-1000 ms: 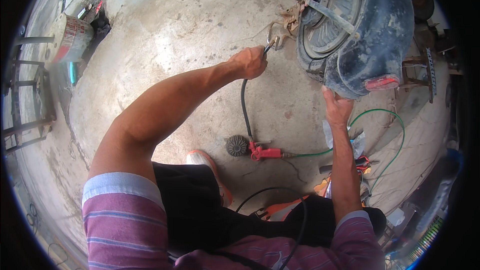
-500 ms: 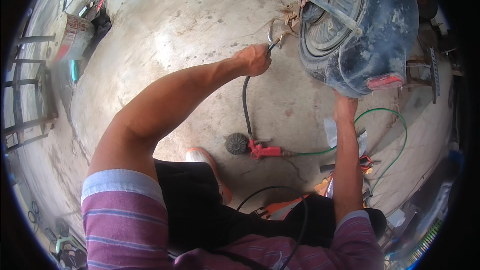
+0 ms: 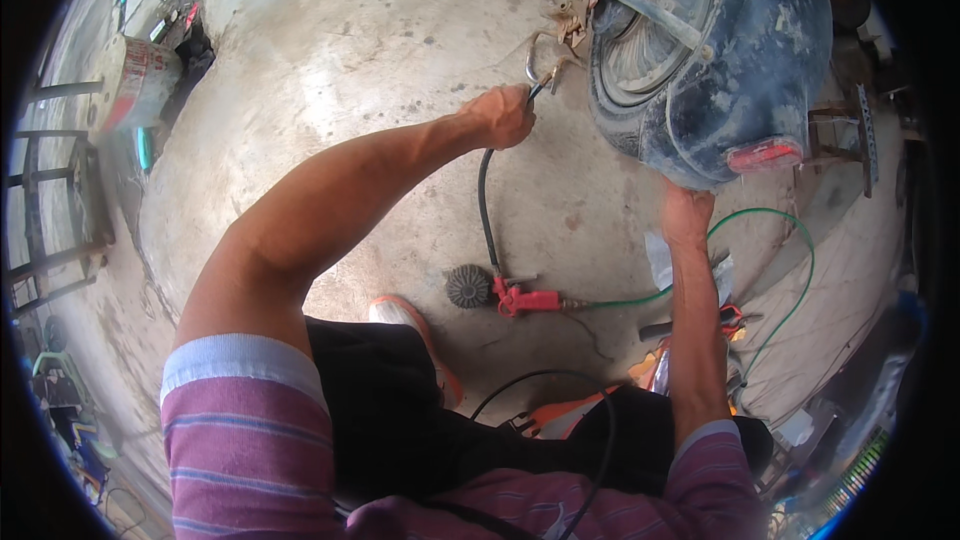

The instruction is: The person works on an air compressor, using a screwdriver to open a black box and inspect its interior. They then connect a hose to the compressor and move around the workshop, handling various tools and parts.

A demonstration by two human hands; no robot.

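My left hand (image 3: 503, 117) is closed around a black air hose (image 3: 484, 190), near its brass end (image 3: 548, 78). The hose runs down to a red tire inflator (image 3: 525, 300) with a round, dark-rubbered gauge (image 3: 468, 286), which lies on the concrete floor. My right hand (image 3: 687, 212) reaches up beneath the dusty black rear fender (image 3: 765, 60) of a scooter, below its red tail light (image 3: 764, 154). The fender hides its fingers. Inside the fender is the rear wheel (image 3: 655, 30), to the right of the hose end.
A green air line (image 3: 810, 260) curves from the inflator past my right forearm. Red-handled tools (image 3: 733, 318) lie beside that forearm. A white bucket (image 3: 140, 80) and a metal frame (image 3: 60, 180) stand at the left. A bent metal stand (image 3: 535, 55) juts out near the hose tip.
The scooter and floor have shifted slightly up and left in view. My left hand keeps its hold on the hose, and my right hand stays under the fender.
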